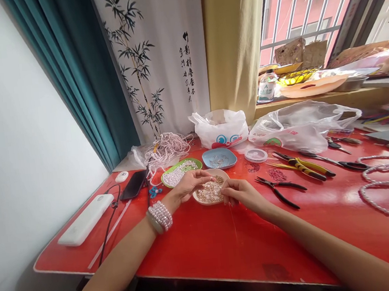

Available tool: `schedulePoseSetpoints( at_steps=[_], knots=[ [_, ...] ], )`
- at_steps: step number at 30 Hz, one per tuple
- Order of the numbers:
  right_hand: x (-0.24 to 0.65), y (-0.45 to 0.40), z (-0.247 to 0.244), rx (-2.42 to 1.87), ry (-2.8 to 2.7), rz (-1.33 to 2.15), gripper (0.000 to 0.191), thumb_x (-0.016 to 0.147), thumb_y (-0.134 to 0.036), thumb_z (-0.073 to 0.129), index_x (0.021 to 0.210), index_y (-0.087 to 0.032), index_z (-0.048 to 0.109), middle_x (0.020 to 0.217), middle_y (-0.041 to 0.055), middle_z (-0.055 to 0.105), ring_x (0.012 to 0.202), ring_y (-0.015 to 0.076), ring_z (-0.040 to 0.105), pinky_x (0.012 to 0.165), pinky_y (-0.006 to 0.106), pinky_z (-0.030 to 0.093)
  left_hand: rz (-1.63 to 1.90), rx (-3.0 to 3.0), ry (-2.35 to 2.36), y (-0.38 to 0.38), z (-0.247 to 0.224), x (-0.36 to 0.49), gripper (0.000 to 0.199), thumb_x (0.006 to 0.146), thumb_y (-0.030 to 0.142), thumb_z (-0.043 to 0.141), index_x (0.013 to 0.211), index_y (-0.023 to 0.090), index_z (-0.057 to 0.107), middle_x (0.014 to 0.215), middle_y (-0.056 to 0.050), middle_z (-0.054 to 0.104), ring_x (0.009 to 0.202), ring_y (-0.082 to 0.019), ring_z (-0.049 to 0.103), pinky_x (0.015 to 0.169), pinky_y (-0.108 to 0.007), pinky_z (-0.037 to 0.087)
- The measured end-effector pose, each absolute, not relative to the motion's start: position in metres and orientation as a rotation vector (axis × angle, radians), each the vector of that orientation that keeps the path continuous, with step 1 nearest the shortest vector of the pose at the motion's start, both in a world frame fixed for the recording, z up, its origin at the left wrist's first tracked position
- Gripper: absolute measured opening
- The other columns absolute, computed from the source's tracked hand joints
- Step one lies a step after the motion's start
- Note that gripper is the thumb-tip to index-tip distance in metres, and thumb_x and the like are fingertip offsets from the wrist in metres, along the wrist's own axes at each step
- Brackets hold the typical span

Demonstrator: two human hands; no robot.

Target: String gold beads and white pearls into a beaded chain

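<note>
My left hand (pixel 191 185) is over the left side of a pale dish (pixel 200 200) of gold and clear beads. Its thumb and fingertips are drawn together in a pinch, and anything between them is too small to make out. Pearl bracelets (pixel 160 216) circle that wrist. At the dish's right rim my right hand (pixel 236 192) is closed, thumb against forefinger, and what it holds is too fine to name. Behind the hands are a green dish (pixel 196 162) with white pearl beads and a blue dish (pixel 224 162) holding small metallic pieces.
Black-handled pliers (pixel 279 189) and yellow-black pliers (pixel 304 167) lie to the right, near bead strands (pixel 376 191). Pink bead strands (pixel 167 150) and plastic bags (pixel 220 126) are at the back. A phone (pixel 134 185) and white power bank (pixel 86 220) lie left.
</note>
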State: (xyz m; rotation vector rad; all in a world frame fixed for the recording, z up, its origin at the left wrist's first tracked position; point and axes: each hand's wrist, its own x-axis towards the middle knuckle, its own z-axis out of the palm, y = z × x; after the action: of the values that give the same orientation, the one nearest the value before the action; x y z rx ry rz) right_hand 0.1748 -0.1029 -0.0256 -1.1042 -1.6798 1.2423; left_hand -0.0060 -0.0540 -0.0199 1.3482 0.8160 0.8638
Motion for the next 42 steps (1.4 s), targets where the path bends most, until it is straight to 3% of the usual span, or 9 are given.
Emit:
schedulePoseSetpoints(
  at_steps=[15,37,42],
  knots=[
    [0.1757,-0.1019,-0.0264,-1.110,-1.705,1.230,0.017,0.072,-0.027,0.051,0.058,-0.018,0.051,0.052,-0.0008,0.057,0.046,0.0099,0.047,0.047,0.023,0.035,0.864,1.391,0.828,-0.0561,-0.0186,-0.0027,0.022,0.058,0.028,0.075,0.071,0.012,0.066,0.068,0.000,0.058,0.057,-0.006,0.047,0.054,-0.021,0.033],
    [0.1764,-0.0997,-0.0290,-1.008,-1.760,1.240,0.020,0.075,-0.034,0.053,0.063,-0.017,0.052,0.054,-0.0026,0.052,0.046,0.0094,0.046,0.047,0.023,0.033,0.770,1.569,0.854,-0.0546,-0.0227,-0.0048,0.029,0.059,0.032,0.073,0.080,0.013,0.066,0.077,-0.004,0.062,0.064,-0.010,0.052,0.058,-0.021,0.039],
    [0.1780,-0.0972,-0.0330,-1.024,-1.756,1.201,0.025,0.076,-0.039,0.052,0.065,-0.017,0.051,0.057,-0.0022,0.052,0.046,0.0091,0.047,0.048,0.023,0.034,0.755,1.745,0.914,-0.0508,-0.0226,-0.0056,0.029,0.071,0.039,0.061,0.085,0.014,0.067,0.080,-0.006,0.063,0.062,-0.010,0.051,0.055,-0.022,0.039]
  ],
)
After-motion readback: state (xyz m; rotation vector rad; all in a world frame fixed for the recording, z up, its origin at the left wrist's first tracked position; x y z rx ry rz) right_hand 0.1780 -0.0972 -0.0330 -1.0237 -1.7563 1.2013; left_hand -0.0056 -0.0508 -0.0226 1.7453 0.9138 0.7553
